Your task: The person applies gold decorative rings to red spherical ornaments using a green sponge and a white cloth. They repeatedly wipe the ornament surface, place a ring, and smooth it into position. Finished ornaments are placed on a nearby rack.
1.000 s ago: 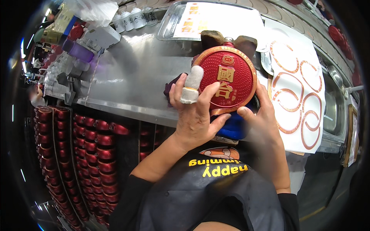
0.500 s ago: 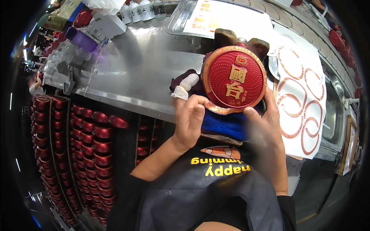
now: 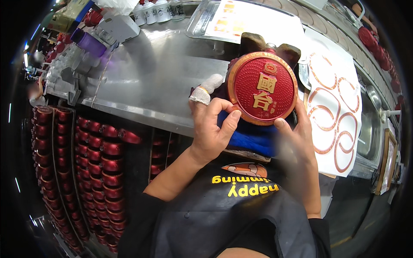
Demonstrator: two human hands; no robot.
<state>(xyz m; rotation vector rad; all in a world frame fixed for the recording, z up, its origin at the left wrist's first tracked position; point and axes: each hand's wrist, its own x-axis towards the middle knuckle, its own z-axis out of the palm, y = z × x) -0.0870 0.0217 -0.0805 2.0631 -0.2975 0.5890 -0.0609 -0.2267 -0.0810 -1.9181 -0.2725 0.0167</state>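
A round, flat red bottle with raised gold characters rests face up on a blue cloth. A thin orange-gold decal strip runs around its rim. At the lower left of the rim my left hand is closed, thumb and index finger pinching the strip's edge. White cloth covers sit on an outer finger of that hand. My right hand curls round the bottle's lower right side, its thumb pressed on the rim; part of this hand is blurred. Two dark padded blocks flank the bottle's neck.
To the right, a white sheet carries several curved decal strips. Behind the bottle, a metal tray holds a printed sheet. A steel counter extends left. Racks of red bottles stand below it; a purple container sits far left.
The strip's loose lower end, which stood off the rim, now lies along it. My left thumb has come up to the index finger at the rim. My right hand stays put.
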